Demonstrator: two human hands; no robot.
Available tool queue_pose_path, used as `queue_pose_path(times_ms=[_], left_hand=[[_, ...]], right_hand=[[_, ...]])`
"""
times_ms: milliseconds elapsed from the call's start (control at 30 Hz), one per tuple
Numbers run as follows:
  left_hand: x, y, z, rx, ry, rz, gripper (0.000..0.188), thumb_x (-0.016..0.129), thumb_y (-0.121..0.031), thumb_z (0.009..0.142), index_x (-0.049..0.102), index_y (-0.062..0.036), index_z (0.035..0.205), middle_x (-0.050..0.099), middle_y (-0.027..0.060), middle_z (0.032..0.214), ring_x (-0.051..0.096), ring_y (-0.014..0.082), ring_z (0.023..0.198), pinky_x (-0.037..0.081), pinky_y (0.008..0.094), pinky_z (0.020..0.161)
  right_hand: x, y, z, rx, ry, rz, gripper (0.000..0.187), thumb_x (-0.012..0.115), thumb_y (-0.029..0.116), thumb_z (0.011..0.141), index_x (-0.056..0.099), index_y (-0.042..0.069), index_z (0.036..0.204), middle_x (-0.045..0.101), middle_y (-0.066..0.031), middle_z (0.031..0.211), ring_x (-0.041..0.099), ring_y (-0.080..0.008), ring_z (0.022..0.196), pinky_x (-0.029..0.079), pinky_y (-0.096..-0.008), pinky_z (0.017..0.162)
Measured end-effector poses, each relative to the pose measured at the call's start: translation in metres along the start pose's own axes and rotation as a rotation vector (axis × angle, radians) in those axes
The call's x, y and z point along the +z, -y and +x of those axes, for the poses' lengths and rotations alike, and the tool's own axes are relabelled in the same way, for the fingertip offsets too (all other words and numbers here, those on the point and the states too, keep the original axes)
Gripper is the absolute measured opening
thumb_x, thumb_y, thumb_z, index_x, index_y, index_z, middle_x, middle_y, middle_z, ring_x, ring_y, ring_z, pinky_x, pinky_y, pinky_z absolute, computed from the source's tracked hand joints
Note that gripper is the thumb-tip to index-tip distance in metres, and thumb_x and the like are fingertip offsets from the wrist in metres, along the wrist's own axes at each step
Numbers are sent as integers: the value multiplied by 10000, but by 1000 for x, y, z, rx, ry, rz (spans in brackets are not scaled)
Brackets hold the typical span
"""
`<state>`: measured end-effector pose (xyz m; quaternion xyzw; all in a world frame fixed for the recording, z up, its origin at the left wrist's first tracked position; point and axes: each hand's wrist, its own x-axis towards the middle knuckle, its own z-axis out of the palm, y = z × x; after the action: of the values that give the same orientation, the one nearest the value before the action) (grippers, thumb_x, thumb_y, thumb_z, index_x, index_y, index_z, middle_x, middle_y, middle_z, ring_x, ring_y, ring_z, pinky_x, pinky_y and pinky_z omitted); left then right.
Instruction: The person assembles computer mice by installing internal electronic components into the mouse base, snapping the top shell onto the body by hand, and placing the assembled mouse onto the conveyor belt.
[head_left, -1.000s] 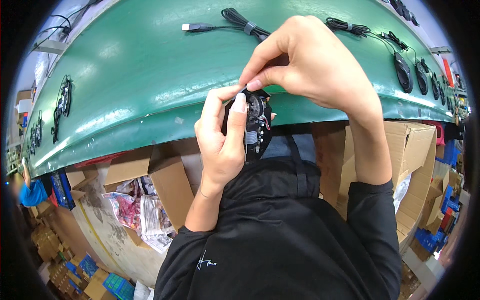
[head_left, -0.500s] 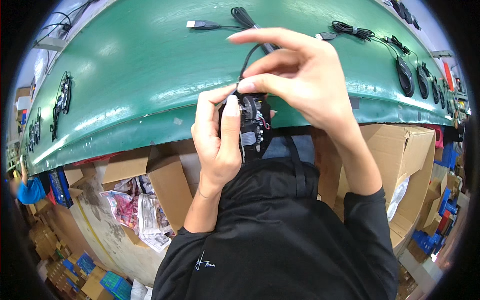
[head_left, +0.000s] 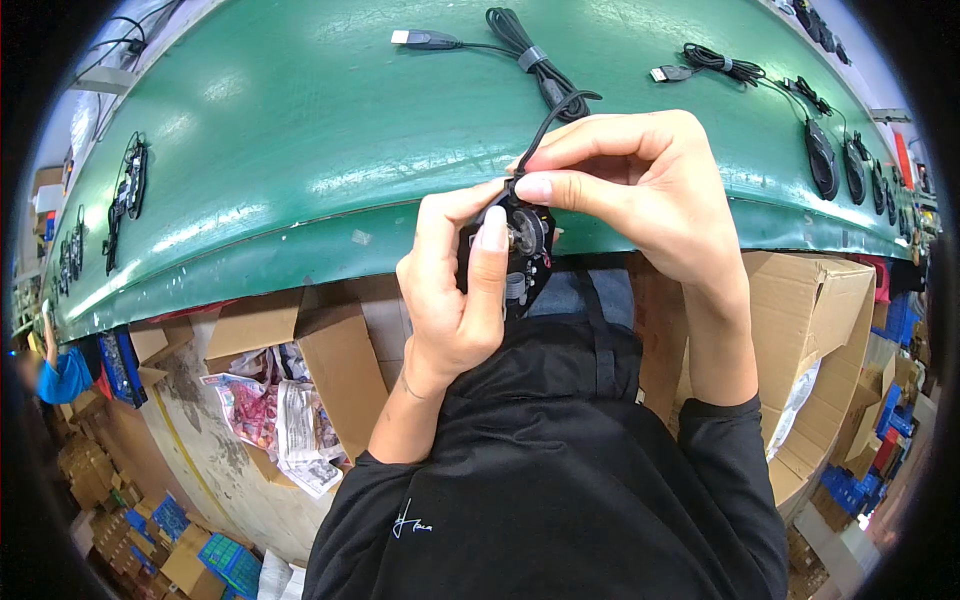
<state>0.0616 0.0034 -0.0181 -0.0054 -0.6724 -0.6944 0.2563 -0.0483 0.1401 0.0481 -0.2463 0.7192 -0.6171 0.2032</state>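
1. An open computer mouse assembly [head_left: 515,255], its dark inner board and scroll wheel exposed, is held in the air just off the near edge of the green tabletop [head_left: 300,150], above the person's lap.
2. The left hand [head_left: 455,305] is closed around the assembly from below and behind, with the thumb laid up along its face; this grip appears meant to steady the part while the other hand works on it.
3. The right hand [head_left: 640,190] is closed in a narrow pinch, thumb and forefinger meeting on the black cable [head_left: 545,125] where it enters the top of the assembly, seemingly to seat or guide it.
4. The long axis of the assembly is held roughly upright in the view, slightly tilted, with the cable end pointed toward the tabletop and the opposite end toward the person's body.
5. The cable is run in a loop up onto the tabletop to a tied bundle, and ends in a USB plug [head_left: 415,38] near the far edge.
6. Finished black mice [head_left: 822,160] with coiled cables are lined along the right part of the tabletop; bare circuit boards [head_left: 130,185] are laid near its left end.
7. Cardboard boxes [head_left: 810,300] are stacked under the tabletop's near edge.
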Motion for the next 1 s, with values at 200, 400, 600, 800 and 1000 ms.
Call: queue_pose_path(times_ms=[200, 400, 600, 800, 1000], left_hand=[[4, 6, -2, 152, -57, 259, 234, 554, -46, 976, 584, 63, 1181, 698, 164, 1037, 692, 174, 878, 535, 278, 781], [-1, 2, 0, 112, -37, 239, 222, 560, -60, 976, 598, 59, 1159, 699, 164, 1030, 686, 174, 869, 527, 280, 780], [0, 6, -4, 16, -5, 110, 224, 564, -64, 974, 603, 61, 1155, 696, 152, 1002, 674, 164, 854, 516, 272, 774], [7, 6, -3, 105, -87, 204, 222, 573, -25, 960, 606, 64, 1161, 693, 144, 995, 671, 153, 855, 513, 260, 765], [8, 10, -2, 150, -135, 222, 233, 574, -34, 963, 597, 69, 1170, 689, 152, 1005, 680, 175, 860, 521, 271, 782]], right_hand=[[19, 13, -14, -9, -162, -216, 83, 749, -46, 804, 726, -56, 883, 730, -110, 909, 690, -132, 809, 576, -244, 749], [11, 13, -10, 113, -72, -66, 128, 752, -27, 812, 736, -53, 936, 736, -116, 926, 694, -139, 838, 570, -260, 786], [-11, 16, 11, 225, 148, -9, 112, 768, 24, 829, 732, -46, 909, 739, -124, 928, 691, -130, 862, 556, -263, 806], [16, 11, -7, 22, -109, -313, 117, 766, 50, 839, 686, -28, 807, 641, -10, 747, 548, -50, 703, 442, -207, 648], [27, 4, -12, -52, -186, -223, 140, 760, 49, 856, 659, -25, 792, 622, 1, 747, 543, -35, 700, 450, -184, 632]])
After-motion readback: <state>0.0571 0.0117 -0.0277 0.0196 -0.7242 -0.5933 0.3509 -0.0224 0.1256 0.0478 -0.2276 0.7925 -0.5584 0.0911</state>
